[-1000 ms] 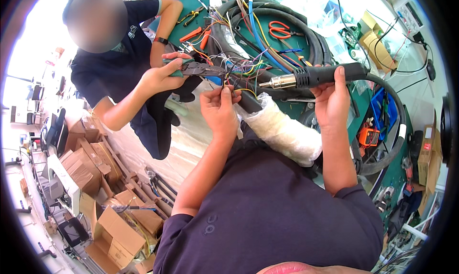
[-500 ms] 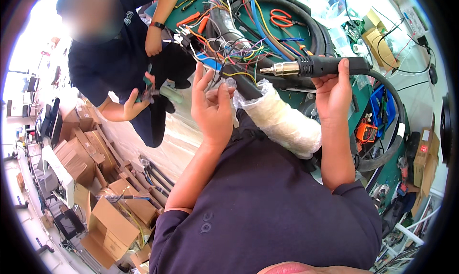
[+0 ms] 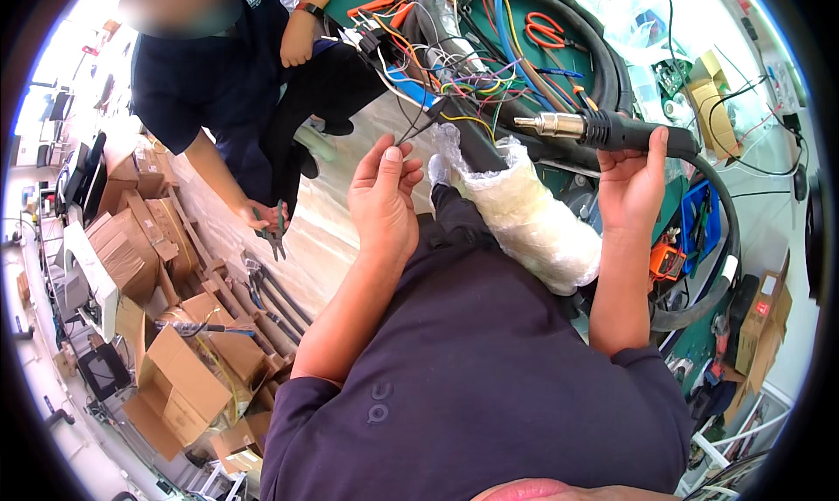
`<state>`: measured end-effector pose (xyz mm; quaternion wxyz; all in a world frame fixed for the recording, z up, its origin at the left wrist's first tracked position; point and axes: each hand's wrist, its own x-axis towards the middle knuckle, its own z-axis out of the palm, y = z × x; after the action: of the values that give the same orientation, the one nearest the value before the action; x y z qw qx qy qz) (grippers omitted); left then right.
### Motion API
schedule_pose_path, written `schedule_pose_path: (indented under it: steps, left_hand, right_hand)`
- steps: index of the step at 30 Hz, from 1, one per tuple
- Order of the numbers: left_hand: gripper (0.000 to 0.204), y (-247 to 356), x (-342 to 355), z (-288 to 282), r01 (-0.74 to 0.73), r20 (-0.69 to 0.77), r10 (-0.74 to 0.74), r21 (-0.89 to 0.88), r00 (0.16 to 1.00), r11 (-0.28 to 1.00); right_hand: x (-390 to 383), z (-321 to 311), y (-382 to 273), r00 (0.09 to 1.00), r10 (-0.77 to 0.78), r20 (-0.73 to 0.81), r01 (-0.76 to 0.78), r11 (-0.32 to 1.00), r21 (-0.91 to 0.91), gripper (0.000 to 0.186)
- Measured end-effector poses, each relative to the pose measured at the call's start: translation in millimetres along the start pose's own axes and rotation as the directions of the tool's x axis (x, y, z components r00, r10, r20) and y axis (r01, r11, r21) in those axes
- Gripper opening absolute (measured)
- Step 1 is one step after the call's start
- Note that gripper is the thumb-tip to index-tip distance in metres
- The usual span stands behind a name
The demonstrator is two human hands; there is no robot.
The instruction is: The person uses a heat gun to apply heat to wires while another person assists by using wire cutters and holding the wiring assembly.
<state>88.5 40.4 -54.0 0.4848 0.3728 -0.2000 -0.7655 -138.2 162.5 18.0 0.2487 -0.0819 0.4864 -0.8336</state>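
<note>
From where I stand, the right hand [image 3: 631, 184] of the person is wrapped around a black plug [image 3: 622, 134], thumb on the side facing me; the fingers are partly hidden behind it. The plug is above the green table [image 3: 671, 202], and its long axis runs left to right. The metal nose [image 3: 559, 125] points to the left, and from the right end a thick black cable [image 3: 730, 230] bends toward the near side.

The left hand [image 3: 384, 199] is narrow, its thumb and fingertips pinching thin dark wires [image 3: 416, 135]; their exact ends I cannot make out. Half a second ago these fingers were spread.

Between the forearms is a plastic-wrapped roll [image 3: 537, 217], which hides the end of a black tube [image 3: 472, 141]. Farther away there are tangled coloured wires [image 3: 489, 81] and red-handled scissors [image 3: 546, 31]; the cable coil [image 3: 603, 64] is cut off at the far side. On the left, the co-worker's hand [image 3: 253, 215] holds dark pliers [image 3: 277, 237] low, well apart from the wires, whereas one second ago the pliers were up beside them.
</note>
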Motion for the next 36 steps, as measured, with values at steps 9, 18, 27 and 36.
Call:
schedule_pose_path:
  steps: [9, 18, 27, 36]
  left_hand:
    - [0.022, 12.4, 15.2, 29.4, -0.120, 0.172, 0.124, -0.030, 0.977, 0.992]
    - [0.014, 9.2, 29.5, 56.2, -0.348, 0.351, 0.252, 0.246, 0.902, 0.905]
    - [0.013, -2.3, 49.8, 76.9, -0.341, 0.378, 0.228, 0.266, 0.897, 0.901]
    - [0.015, -12.1, 62.7, 70.1, -0.470, 0.527, 0.262, 0.309, 0.808, 0.827]
  right_hand:
    - [-2.9, 4.9, -3.0, 0.999, 0.007, 0.038, -0.008, 0.999, 0.039, 0.034]
    - [0.6, -5.2, -1.8, 1.000, 0.009, -0.014, -0.007, 0.994, 0.108, 0.036]
    - [-3.6, 1.7, -9.0, 1.000, 0.018, 0.003, -0.019, 0.976, 0.218, 0.032]
    - [-1.5, 0.8, -12.3, 0.997, 0.043, -0.063, -0.024, 0.962, 0.272, 0.029]
